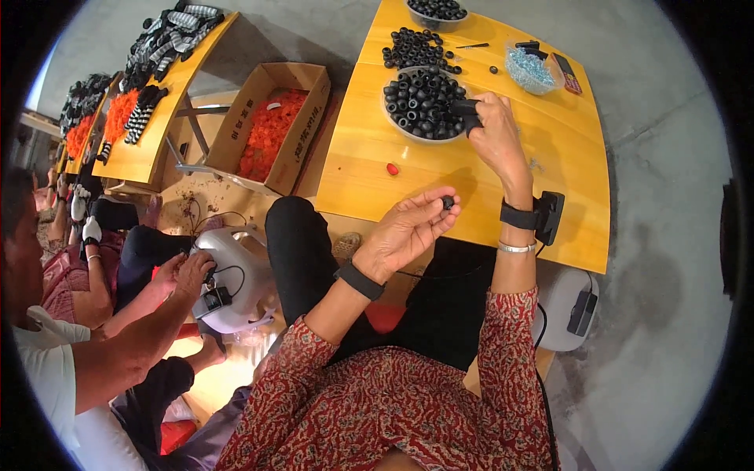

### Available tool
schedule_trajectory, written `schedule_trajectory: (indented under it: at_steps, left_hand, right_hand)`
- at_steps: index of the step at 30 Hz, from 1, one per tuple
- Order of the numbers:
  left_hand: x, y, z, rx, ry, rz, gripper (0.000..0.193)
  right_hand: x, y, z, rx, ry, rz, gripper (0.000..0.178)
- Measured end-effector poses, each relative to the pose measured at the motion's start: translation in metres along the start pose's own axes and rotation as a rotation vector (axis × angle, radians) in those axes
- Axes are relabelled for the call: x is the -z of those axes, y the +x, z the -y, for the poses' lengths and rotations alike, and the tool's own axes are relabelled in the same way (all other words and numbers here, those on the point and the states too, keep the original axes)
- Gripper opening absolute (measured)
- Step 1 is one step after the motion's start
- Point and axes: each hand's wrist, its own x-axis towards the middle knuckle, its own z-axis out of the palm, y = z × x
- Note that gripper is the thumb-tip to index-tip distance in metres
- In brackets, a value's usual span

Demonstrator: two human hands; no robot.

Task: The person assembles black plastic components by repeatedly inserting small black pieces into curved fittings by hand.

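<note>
The left hand [404, 234] has a narrow grip, thumb and fingertips pinching a small black bead [448, 202] above the worktop's [357, 184] near edge. The right hand [499, 135] is nearer the bowl [428, 141] of black beads, its curled fingers at the bowl's right side; whether the dark piece at its fingertips is held or worn, I cannot tell. The pinched bead lies nearer the body than the right grip and to its left; its hole's axis is unclear.
</note>
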Motion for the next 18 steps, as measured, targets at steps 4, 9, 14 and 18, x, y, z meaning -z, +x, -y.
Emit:
schedule_trajectory:
  at_steps: [4, 9, 14, 18]
  left_hand:
    - [0.000, 0.000, 0.000, -0.001, -0.018, 0.008, 0.028]
    - [0.000, 0.001, 0.001, 0.007, -0.039, 0.006, 0.027]
    - [0.000, 0.000, 0.000, 0.005, -0.030, 0.014, 0.027]
    - [0.000, 0.001, 0.001, 0.003, -0.022, 0.009, 0.026]
  right_hand:
    - [-0.001, 0.005, -0.008, -0.078, -0.012, -0.142, 0.029]
    - [-0.008, 0.010, -0.010, -0.027, -0.031, -0.116, 0.017]
    - [-0.006, 0.016, 0.006, -0.065, -0.129, -0.061, 0.006]
    - [-0.008, 0.023, 0.004, -0.100, -0.140, -0.021, 0.001]
